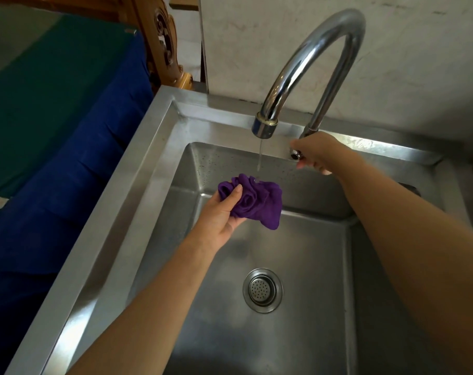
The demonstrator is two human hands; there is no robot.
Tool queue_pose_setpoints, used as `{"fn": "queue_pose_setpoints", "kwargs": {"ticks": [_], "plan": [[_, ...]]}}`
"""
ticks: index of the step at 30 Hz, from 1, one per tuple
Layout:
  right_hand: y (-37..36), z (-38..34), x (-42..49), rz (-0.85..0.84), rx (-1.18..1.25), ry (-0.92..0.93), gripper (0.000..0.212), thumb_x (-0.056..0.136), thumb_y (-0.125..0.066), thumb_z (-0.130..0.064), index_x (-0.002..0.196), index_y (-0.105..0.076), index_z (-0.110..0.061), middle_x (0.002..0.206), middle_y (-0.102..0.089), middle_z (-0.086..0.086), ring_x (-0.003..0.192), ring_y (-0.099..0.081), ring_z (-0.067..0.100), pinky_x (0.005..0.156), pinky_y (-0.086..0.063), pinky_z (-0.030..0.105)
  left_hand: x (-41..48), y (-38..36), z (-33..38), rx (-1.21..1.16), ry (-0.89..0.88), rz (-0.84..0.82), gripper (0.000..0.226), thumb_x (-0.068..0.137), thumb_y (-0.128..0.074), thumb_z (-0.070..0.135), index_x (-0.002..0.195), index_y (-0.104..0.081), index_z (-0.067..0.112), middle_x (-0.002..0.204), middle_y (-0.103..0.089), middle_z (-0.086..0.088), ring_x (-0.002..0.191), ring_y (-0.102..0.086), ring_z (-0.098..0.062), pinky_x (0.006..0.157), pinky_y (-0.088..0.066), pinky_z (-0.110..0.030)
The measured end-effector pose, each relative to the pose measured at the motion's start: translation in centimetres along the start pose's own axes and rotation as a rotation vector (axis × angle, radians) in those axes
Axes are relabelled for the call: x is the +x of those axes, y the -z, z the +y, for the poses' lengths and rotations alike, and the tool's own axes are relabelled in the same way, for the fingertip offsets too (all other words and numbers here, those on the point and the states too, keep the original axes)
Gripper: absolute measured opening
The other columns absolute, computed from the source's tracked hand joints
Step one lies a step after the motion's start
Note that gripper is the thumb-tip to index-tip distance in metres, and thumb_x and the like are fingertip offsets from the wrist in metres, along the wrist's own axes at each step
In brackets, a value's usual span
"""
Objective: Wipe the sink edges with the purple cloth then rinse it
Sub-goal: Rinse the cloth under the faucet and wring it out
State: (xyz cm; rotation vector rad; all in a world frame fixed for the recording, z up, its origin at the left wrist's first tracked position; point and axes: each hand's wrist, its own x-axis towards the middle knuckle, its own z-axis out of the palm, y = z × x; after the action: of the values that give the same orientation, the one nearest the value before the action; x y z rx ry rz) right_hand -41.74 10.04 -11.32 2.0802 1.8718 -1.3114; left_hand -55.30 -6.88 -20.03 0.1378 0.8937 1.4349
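Note:
My left hand [220,212] grips a crumpled purple cloth [257,203] over the basin of a stainless steel sink [116,201]. A thin stream of water [260,158] falls from the spout of the curved chrome tap [305,63] onto the top of the cloth. My right hand [315,154] is closed around the tap handle [295,154] at the tap's base on the back rim.
A round drain strainer [262,290] sits in the basin floor. A blue and green cloth-covered surface [54,117] lies to the left of the sink. Carved wooden furniture [165,47] stands at the back left, and a pale wall [392,50] rises behind the tap.

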Motion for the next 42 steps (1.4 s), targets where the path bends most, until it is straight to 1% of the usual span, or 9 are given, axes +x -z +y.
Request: {"fn": "queue_pose_setpoints", "kwargs": {"ticks": [10,15,19,23,27,31,37,39,42], "plan": [[0.2,-0.7,-0.5,-0.031,-0.144,0.007,0.027,0.094,-0.037,-0.021,0.069,-0.033,-0.011,0.064,-0.057,0.007,0.019,-0.029,0.005,0.032,-0.024,0.021,0.1,0.1,-0.1,-0.006,0.013,0.016,0.018,0.089,-0.054,0.010,0.106,-0.061,0.011,0.102,-0.071,-0.009,0.100,-0.065,-0.023,0.082,-0.055,-0.038],[0.1,-0.6,-0.8,0.016,-0.043,0.087,0.028,0.093,-0.046,-0.021,0.066,-0.044,-0.013,0.063,-0.048,0.003,0.048,-0.044,0.013,0.021,-0.027,0.010,0.1,0.1,-0.2,-0.004,0.002,0.015,0.019,0.090,-0.053,0.009,0.107,-0.060,0.010,0.107,-0.068,-0.010,0.100,-0.065,-0.022,0.084,-0.055,-0.038],[0.0,-0.5,-1.0,-0.027,-0.061,0.017,0.018,0.094,-0.042,-0.025,0.082,-0.042,-0.011,0.064,-0.055,0.007,0.027,-0.038,0.007,0.029,-0.030,0.022,0.1,0.3,-0.4,-0.018,0.006,0.016,0.016,0.089,-0.054,0.009,0.104,-0.061,0.011,0.101,-0.071,-0.009,0.101,-0.065,-0.024,0.087,-0.053,-0.040],[-0.1,-0.6,-1.0,0.022,-0.001,0.081,0.028,0.093,-0.046,-0.020,0.066,-0.045,-0.012,0.064,-0.047,0.004,0.044,-0.046,0.015,0.020,-0.025,0.010,0.1,0.5,-0.6,-0.025,0.018,0.011,0.014,0.089,-0.054,0.008,0.099,-0.062,0.013,0.096,-0.073,-0.007,0.098,-0.066,-0.023,0.087,-0.053,-0.041],[-0.2,-0.7,-0.9,0.020,0.012,0.069,0.028,0.093,-0.045,-0.018,0.065,-0.044,-0.012,0.064,-0.045,0.004,0.017,-0.040,0.003,0.019,-0.023,0.009,0.1,0.5,-0.7,0.004,0.013,0.001,0.014,0.088,-0.055,0.010,0.100,-0.061,0.012,0.096,-0.074,-0.006,0.098,-0.067,-0.022,0.088,-0.053,-0.041],[-0.2,-0.6,-1.1,0.027,0.023,0.066,0.028,0.092,-0.046,-0.019,0.066,-0.045,-0.012,0.065,-0.046,0.004,0.019,-0.042,0.004,0.020,-0.022,0.009,0.2,0.3,-0.8,0.035,0.018,0.013,0.018,0.086,-0.057,0.011,0.104,-0.060,0.011,0.103,-0.069,-0.009,0.102,-0.065,-0.024,0.093,-0.049,-0.045],[-0.1,-0.9,-2.5,0.036,-0.154,0.048,0.037,0.096,-0.039,-0.026,0.119,-0.051,0.001,0.069,-0.052,0.010,0.045,-0.054,0.016,0.032,-0.041,0.015,0.3,0.2,-0.5,0.023,0.045,0.016,0.022,0.081,-0.063,0.012,0.103,-0.063,0.012,0.097,-0.072,-0.008,0.099,-0.066,-0.024,0.084,-0.055,-0.040],[0.4,-0.6,-4.0,0.204,-0.342,0.038,0.049,0.096,-0.034,-0.040,0.122,-0.050,0.000,0.079,-0.060,0.014,0.066,-0.062,0.025,0.056,-0.049,0.029,0.2,0.3,-0.2,0.071,0.059,0.033,0.036,0.071,-0.070,0.019,0.106,-0.062,0.012,0.097,-0.072,-0.007,0.098,-0.067,-0.024,0.081,-0.057,-0.038],[-0.1,2.1,-7.7,0.709,-0.567,0.226,0.039,0.095,-0.039,-0.037,0.101,-0.057,-0.003,0.091,-0.065,0.019,0.085,-0.062,0.039,0.055,-0.033,0.030,0.5,0.5,0.2,0.117,0.049,0.060,0.036,0.064,-0.076,0.028,0.096,-0.066,0.015,0.091,-0.074,-0.004,0.091,-0.069,-0.021,0.073,-0.057,-0.034]]}}
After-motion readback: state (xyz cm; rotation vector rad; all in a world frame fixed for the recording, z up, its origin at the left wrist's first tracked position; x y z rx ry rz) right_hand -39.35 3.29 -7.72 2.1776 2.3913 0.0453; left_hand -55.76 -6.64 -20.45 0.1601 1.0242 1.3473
